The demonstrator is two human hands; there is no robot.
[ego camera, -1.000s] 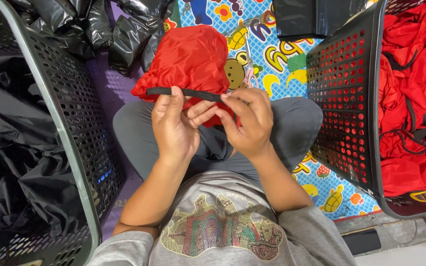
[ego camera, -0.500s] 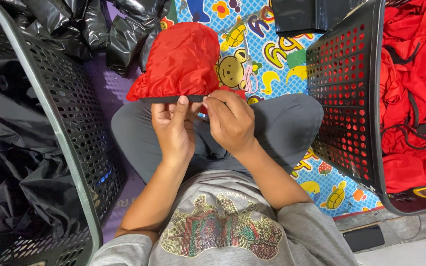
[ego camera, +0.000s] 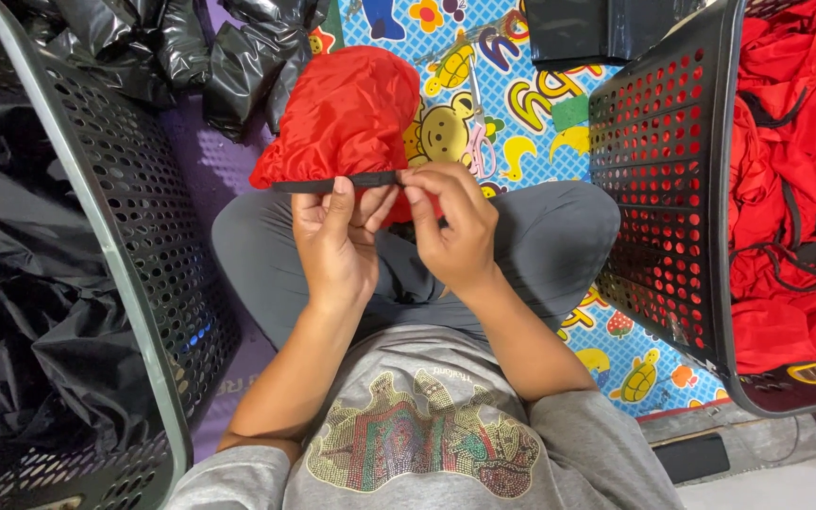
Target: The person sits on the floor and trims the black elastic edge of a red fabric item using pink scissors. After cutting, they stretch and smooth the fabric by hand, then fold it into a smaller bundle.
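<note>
Closest in, the grey shirt (ego camera: 427,444) with its beaded print fills the bottom of the view, and both forearms run up from it to the lap. The left hand (ego camera: 337,241) has its thumb laid up over a black band (ego camera: 337,181), fingers curled behind it, pinching it firmly. The right hand (ego camera: 455,227) meets it from the other side, fingertips pressed down on the band's end, right beside the left thumb. The two hands touch, nearly knuckle to knuckle.

That band edges a red cloth (ego camera: 347,118), which bunches up and away from the hands, over the crossed grey legs (ego camera: 540,246) and onto the bright cartoon mat (ego camera: 512,85). So the cloth is in hand and the work sits at the band; I judge this piece is mid-way, neither set down nor finished.

To the right, a black basket (ego camera: 658,189) holds a heap of red cloths (ego camera: 795,189) with black straps. To the left, another basket (ego camera: 115,255) is packed with black plastic bags (ego camera: 21,312), and more bags (ego camera: 181,47) lie loose at the top. Which heap is done and which is waiting, I can't tell.
</note>
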